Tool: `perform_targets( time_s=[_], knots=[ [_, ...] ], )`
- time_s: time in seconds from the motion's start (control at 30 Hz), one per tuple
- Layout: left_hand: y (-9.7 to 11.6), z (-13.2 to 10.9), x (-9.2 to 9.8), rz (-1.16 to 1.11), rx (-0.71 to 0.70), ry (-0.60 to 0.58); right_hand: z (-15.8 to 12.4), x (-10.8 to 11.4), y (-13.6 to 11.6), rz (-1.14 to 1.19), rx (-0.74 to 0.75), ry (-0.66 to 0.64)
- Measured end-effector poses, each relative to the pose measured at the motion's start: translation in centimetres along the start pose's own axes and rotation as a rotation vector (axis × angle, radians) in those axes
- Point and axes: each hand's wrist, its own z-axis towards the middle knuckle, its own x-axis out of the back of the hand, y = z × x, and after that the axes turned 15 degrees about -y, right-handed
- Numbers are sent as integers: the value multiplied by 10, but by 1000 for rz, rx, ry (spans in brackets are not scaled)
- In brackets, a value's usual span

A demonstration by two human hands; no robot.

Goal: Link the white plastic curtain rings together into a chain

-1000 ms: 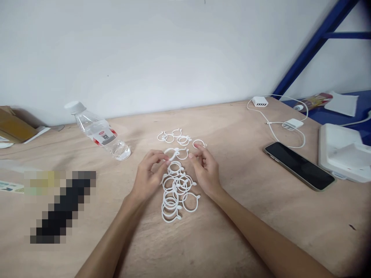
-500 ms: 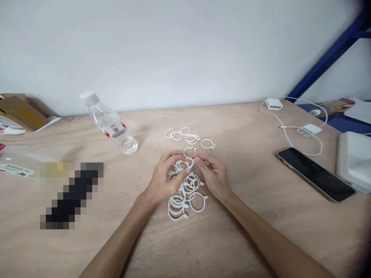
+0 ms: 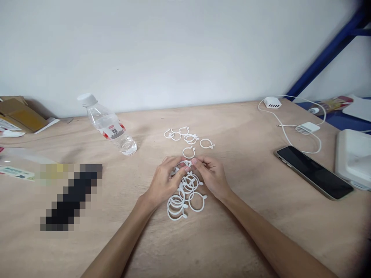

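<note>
Several white rings with small eyelets lie on the wooden table (image 3: 232, 231). My left hand (image 3: 168, 177) is closed on a white ring (image 3: 180, 166) at the top of the near pile, thumb and fingers pinching its edge. My right hand (image 3: 211, 173) pinches the same ring from the right, its fingertips close to the left ones. Below the hands are overlapping rings (image 3: 175, 208) and a single ring (image 3: 197, 202). Just beyond the fingertips lies one ring (image 3: 189, 153), with a ring (image 3: 206, 143) and a small cluster (image 3: 175, 136) farther back.
A clear bottle (image 3: 111, 129) stands back left, near a cardboard box (image 3: 26, 116) and a plastic bag (image 3: 17, 164). A blurred dark patch is at left. On the right are a phone (image 3: 313, 172), a white charger (image 3: 272, 102) with cables and a white case (image 3: 353, 158).
The fingertips of my two hands have come slightly closer around the ring, and my left fingers have curled in more. The view has shifted slightly.
</note>
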Motion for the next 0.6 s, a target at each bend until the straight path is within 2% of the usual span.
perform_targets(
  time_s=[0.17, 0.27, 0.43, 0.53, 0.6],
  knots=[
    [0, 1, -1, 38, 22, 14, 0, 0, 0, 41, -7, 21],
    [3, 7, 8, 78, 91, 10, 1, 0, 3, 53, 2, 29],
    [2, 43, 30, 208, 222, -46, -1, 0, 4, -99, 127, -34],
    [-7, 68, 28, 331, 288, -142, -2, 0, 3, -180, 218, -121],
    [-14, 78, 22, 364, 299, -171, -1, 1, 4, -168, 235, -122]
  ],
)
